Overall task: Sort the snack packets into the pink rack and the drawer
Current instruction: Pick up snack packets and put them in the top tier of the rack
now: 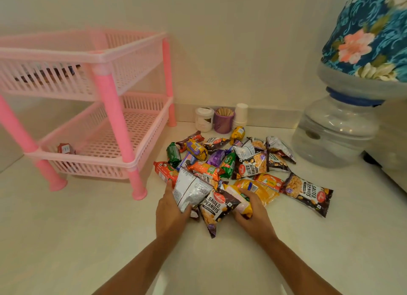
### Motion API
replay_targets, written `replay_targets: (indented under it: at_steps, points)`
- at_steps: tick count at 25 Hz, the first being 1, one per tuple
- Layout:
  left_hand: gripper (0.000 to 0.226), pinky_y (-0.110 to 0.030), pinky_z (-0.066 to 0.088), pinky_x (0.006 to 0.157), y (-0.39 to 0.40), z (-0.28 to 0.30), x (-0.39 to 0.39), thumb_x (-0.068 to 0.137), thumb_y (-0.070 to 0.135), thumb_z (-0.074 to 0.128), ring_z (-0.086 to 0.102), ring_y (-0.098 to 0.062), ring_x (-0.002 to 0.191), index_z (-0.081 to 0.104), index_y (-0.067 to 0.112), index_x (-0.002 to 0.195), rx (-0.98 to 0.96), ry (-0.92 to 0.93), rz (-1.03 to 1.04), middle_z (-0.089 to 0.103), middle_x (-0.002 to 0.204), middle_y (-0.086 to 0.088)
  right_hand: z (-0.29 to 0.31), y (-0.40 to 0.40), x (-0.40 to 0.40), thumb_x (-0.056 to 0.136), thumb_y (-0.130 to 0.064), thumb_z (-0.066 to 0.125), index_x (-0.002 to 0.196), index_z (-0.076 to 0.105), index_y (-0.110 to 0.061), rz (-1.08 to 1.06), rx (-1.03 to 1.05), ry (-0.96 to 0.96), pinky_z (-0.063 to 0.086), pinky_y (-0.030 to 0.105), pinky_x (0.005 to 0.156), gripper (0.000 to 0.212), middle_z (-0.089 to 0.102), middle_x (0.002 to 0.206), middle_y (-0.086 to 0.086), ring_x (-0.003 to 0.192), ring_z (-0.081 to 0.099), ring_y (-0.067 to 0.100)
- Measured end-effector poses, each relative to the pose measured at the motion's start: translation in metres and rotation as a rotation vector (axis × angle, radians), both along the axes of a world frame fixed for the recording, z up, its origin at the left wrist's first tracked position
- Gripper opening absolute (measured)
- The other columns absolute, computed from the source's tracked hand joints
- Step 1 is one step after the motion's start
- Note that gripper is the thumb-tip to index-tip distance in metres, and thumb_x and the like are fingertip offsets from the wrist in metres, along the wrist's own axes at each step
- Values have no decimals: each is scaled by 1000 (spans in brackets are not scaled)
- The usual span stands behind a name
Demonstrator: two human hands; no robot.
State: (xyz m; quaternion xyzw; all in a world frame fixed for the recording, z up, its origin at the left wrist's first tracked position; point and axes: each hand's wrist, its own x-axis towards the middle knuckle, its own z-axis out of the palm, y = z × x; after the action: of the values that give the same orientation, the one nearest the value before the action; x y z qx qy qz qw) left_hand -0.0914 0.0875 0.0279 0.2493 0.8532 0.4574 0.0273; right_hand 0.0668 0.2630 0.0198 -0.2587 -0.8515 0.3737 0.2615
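A heap of several snack packets (229, 162) lies on the pale counter (88, 228). My left hand (170, 211) grips a silver-backed packet (191, 190) at the heap's near edge. My right hand (253, 211) holds a yellow packet (240, 201). Between both hands lies a salted peanuts packet (217, 208). The pink two-tier rack (105, 96) stands to the left. Its lower tier holds a small red packet (65, 149), and dark packets (55, 73) show through the upper tier's slats. No drawer is in view.
A large water bottle (339, 127) with a floral cloth cover (370, 34) stands at the right. A white jar (204, 119), a purple holder of sticks (223, 120) and stacked white cups (241, 116) sit against the wall behind the heap.
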Motion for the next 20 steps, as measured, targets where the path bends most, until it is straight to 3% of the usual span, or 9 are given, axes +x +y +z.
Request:
replay_targets:
  at_steps: [4,6,10,13,16,18,20]
  points:
    - [87,-38,47,83,4,14,3,73,28,71,57,-29,104,20,20,143,56,27,44,61,120,-9,2,-5,2,78,-17,70,121,48,-24,-45,-114,87,42,19,80,49,55,113,-4,105,55,15]
    - [84,-40,49,80,11,24,2,73,24,72,58,-33,101,24,17,141,72,20,112,63,114,-13,3,-11,2,76,-19,73,121,50,-18,-82,-102,119,41,22,77,50,58,111,0,101,56,17]
    - [80,-44,50,83,25,53,-1,72,24,72,58,-31,103,28,17,139,117,17,136,62,116,-10,34,-8,-10,76,-21,73,123,50,-20,-87,-107,203,42,22,80,52,55,115,-2,106,52,15]
    - [69,-42,49,88,35,81,3,72,29,73,57,-23,108,41,19,132,168,120,113,60,119,-3,65,2,-20,78,-21,72,123,47,-28,-15,-176,270,48,23,80,52,54,117,-4,107,54,13]
    - [64,-33,46,93,45,115,5,72,35,71,52,-10,111,43,26,129,245,185,160,56,121,12,93,11,-29,80,-22,70,118,45,-39,45,-137,338,47,23,83,49,52,115,-9,106,52,8]
    - [60,-29,46,89,45,135,1,71,37,70,53,-8,110,44,32,125,294,212,157,55,117,18,110,14,-39,81,-23,69,113,44,-48,96,-165,364,47,16,77,47,53,112,-17,101,54,-2]
    - [62,-36,48,91,43,148,-3,71,39,70,55,-14,113,44,29,127,322,219,137,59,121,9,128,17,-51,82,-22,68,109,44,-50,119,-223,392,47,10,65,46,52,104,-27,92,56,-7]
